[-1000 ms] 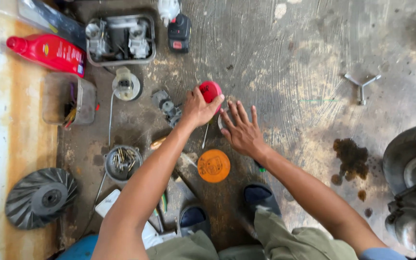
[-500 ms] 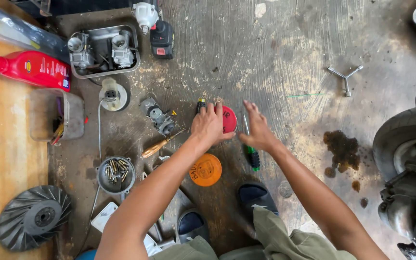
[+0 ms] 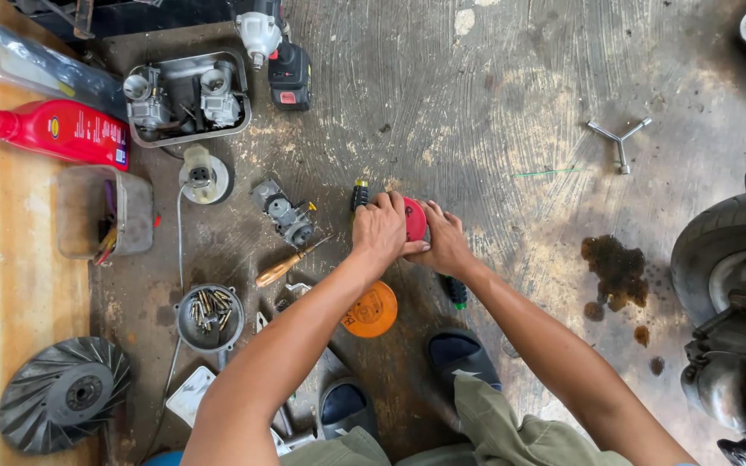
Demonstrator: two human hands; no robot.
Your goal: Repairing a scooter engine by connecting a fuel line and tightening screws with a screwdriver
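On a stained workshop floor, counted from left to right: one black finned fan wheel (image 3: 62,394), one red oil bottle (image 3: 60,129), one clear tub (image 3: 101,210), one metal tray (image 3: 185,97) holding an engine part, one bowl of screws (image 3: 209,317), one wooden-handled screwdriver (image 3: 287,263), one orange lid (image 3: 370,309), one three-armed wrench (image 3: 619,141). Compared with half a second earlier, both hands have closed in together on the small red tin (image 3: 414,218), now at floor centre: the left hand (image 3: 379,231) curls over its near side, the right hand (image 3: 444,243) clamps the other, suggesting work on the tin itself has begun.
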